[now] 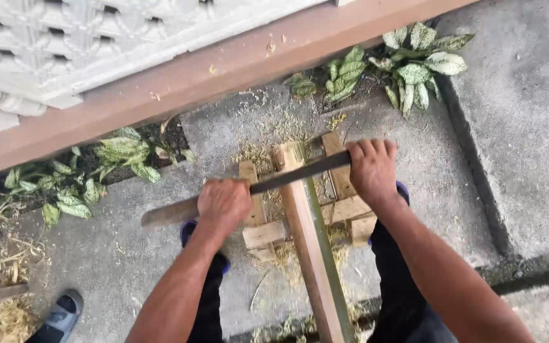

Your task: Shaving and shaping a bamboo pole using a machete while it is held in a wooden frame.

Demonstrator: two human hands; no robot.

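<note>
Single head-worn view, looking steeply down from close above at concrete floor beside a planted wall base.

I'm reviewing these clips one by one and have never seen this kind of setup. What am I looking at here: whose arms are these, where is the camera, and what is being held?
There is no machine here. The single picture comes from a camera worn on a person's head, looking down, so the two bare arms are that person's own. Both hands grip one long flat blade laid crosswise: the left hand closes around it nearer the tip, the right hand at the other end. The blade lies across the top end of a long wooden beam with a green bamboo strip along it. The beam leans on a small wooden frame standing on the concrete ground, which is littered with shavings. Leafy plants grow along a wall; a sandal shows at lower left.
</note>
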